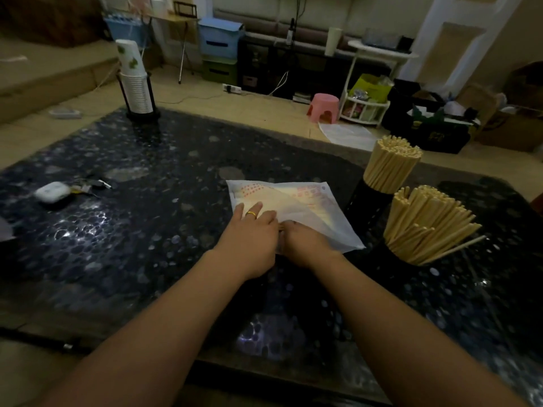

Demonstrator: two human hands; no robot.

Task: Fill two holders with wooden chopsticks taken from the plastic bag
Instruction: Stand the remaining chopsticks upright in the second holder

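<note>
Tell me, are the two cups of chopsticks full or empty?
Full. Both holders, the far one and the near one, are packed with chopsticks.

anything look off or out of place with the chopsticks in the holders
Yes. In the nearer holder the chopsticks lean and splay unevenly, and one stray chopstick sticks out sideways, nearly flat, toward the right. The farther holder has its bundle packed neatly and more upright.
</note>
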